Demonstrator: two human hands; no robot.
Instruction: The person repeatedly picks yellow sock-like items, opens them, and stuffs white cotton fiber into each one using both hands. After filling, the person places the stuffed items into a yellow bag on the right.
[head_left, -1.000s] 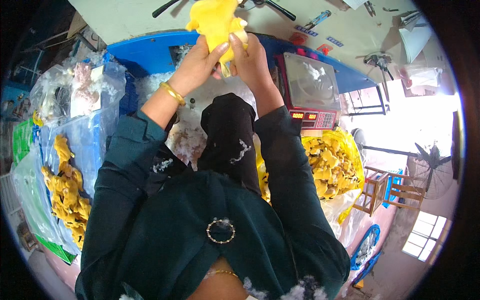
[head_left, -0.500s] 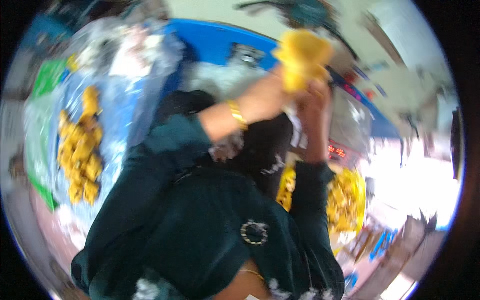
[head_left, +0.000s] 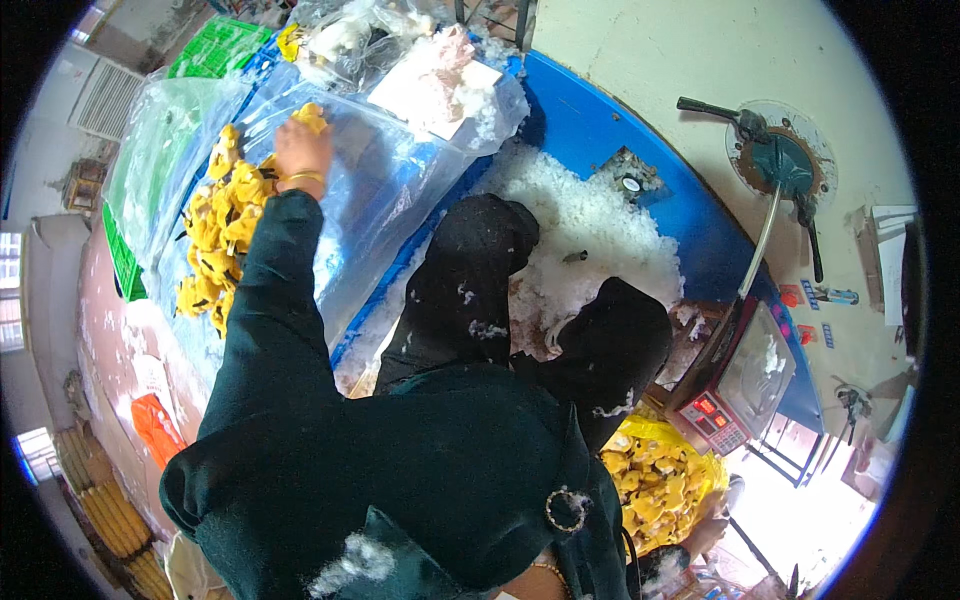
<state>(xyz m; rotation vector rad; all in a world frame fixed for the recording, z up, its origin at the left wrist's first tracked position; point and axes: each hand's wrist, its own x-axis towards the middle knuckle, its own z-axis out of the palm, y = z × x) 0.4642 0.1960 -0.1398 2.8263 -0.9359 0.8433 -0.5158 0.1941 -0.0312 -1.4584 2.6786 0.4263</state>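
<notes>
Head camera view shows the left hand (head_left: pixel 302 150) over the top end of a pile of yellow plush toys (head_left: pixel 212 262) in the upper left of the frame, a gold bracelet (head_left: pixel 303 178) at its wrist. Just past the fingers sits one yellow plush toy (head_left: pixel 311 115), touching or nearly touching them; the back of the hand hides the finger pads, so I cannot tell whether they grip it or rest loosely. The pile lies on clear plastic sheeting (head_left: pixel 375 160), with a green crate (head_left: pixel 220 47) beyond. At lower right, what seems to be the right hand (head_left: pixel 708 533) is at the edge of a yellow plastic bag (head_left: pixel 628 437) filled with more yellow plush pieces (head_left: pixel 655 490); its fingers are too small and shadowed to show a hold. White stuffing fluff (head_left: pixel 575 225) lies in the middle of the frame, beside a blue panel (head_left: pixel 640 125), and a red digital scale (head_left: pixel 715 415) stands at right. My judgement is that the step in hand is placing or straightening a toy at the pile's top end. The next move calls for loosening the left fingers without dragging neighbouring toys, and for separating a single piece at the bag.
</notes>
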